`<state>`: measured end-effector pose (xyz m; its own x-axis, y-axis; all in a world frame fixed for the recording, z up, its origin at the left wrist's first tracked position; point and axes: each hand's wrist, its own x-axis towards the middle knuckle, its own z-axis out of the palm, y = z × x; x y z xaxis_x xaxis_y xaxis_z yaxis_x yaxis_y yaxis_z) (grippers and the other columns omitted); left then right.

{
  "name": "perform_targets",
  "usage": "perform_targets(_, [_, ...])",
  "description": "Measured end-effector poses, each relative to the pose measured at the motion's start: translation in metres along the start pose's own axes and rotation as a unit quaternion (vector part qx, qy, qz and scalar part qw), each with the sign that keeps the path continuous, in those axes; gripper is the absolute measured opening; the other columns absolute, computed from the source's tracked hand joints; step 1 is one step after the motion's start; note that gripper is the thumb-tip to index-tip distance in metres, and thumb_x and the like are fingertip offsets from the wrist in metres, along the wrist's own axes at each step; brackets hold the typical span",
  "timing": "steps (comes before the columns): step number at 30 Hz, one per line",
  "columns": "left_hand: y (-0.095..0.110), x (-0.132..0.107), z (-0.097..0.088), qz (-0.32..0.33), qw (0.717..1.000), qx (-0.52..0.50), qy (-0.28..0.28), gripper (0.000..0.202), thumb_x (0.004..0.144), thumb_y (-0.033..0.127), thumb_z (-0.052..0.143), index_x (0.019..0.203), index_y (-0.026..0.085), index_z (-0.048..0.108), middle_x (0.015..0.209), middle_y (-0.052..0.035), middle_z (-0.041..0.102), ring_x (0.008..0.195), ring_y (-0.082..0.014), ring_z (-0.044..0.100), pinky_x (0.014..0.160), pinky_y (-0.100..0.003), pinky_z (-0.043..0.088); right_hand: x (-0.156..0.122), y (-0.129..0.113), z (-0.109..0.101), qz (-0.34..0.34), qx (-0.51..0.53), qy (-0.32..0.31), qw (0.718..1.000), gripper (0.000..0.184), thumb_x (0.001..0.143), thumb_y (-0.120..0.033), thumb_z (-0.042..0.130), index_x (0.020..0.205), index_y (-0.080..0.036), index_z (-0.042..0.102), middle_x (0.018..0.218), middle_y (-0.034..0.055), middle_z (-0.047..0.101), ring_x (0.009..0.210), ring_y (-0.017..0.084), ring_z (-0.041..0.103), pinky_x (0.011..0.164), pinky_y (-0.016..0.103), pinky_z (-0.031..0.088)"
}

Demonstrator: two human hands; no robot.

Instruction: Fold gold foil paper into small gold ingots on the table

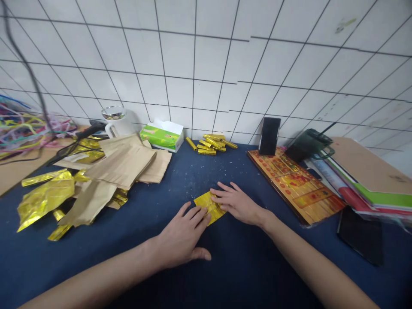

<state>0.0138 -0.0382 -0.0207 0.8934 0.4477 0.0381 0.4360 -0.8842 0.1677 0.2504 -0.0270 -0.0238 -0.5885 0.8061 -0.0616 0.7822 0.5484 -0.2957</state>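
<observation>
A small square of gold foil paper (206, 200) lies turned cornerwise on the dark blue table, creased on its surface. My left hand (180, 236) rests at its lower left, fingertips on the foil and thumb stretched away. From the right, my right hand (238, 204) touches the sheet with its fingertips, the fingers spread. Both hands are open, and each covers part of the paper. Beyond them, near the wall, sits a pile of rolled gold foil tubes (214, 144).
Crumpled gold foil (48, 195) and brown paper (122, 161) lie at left. Behind are a white mug (120, 124) and green tissue pack (162, 135). At right are an upright phone (269, 136), an orange printed packet (296, 184), a dark cup (304, 146) and stacked folders (370, 171).
</observation>
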Motion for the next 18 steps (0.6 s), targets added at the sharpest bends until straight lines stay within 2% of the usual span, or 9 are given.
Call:
perform_targets(4, [-0.005,0.000,0.003,0.006,1.000,-0.003,0.005,0.076,0.071,0.067,0.042,0.127,0.015,0.038,0.131,-0.0147,0.041,0.120,-0.0280,0.037,0.101,-0.048,0.022,0.001,0.001,-0.001,0.013,0.062,0.003,0.998,0.039,0.088,-0.020,0.038,0.125,-0.032,0.042,0.137,-0.0040,0.036,0.131,0.020,0.018,0.102,0.055,0.013])
perform_targets(9, [-0.013,-0.002,0.006,0.019,1.000,-0.013,0.022,0.072,0.075,0.066,0.037,0.127,0.017,0.038,0.131,-0.0137,0.042,0.125,-0.0261,0.032,0.103,-0.046,0.019,0.000,0.002,0.006,0.029,0.101,0.023,0.994,0.041,0.087,-0.020,0.039,0.127,-0.030,0.039,0.137,-0.0031,0.036,0.130,0.017,0.019,0.104,0.052,0.011])
perform_targets(14, [-0.014,-0.004,0.012,0.023,0.999,-0.015,0.020,0.074,0.076,0.066,0.034,0.130,0.016,0.035,0.134,-0.0137,0.039,0.126,-0.0255,0.031,0.104,-0.044,0.019,-0.001,0.009,0.014,0.025,0.068,0.038,0.997,0.038,0.089,-0.019,0.034,0.123,-0.028,0.045,0.134,-0.0025,0.040,0.129,0.017,0.022,0.104,0.052,0.013])
perform_targets(18, [-0.014,-0.005,0.015,0.020,1.000,-0.012,0.012,0.077,0.075,0.068,0.030,0.131,0.015,0.034,0.135,-0.0149,0.037,0.126,-0.0265,0.029,0.103,-0.046,0.018,-0.003,-0.006,0.009,0.065,0.014,0.056,0.996,0.039,0.090,-0.019,0.027,0.125,-0.024,0.043,0.135,0.0011,0.040,0.128,0.017,0.026,0.103,0.050,0.018])
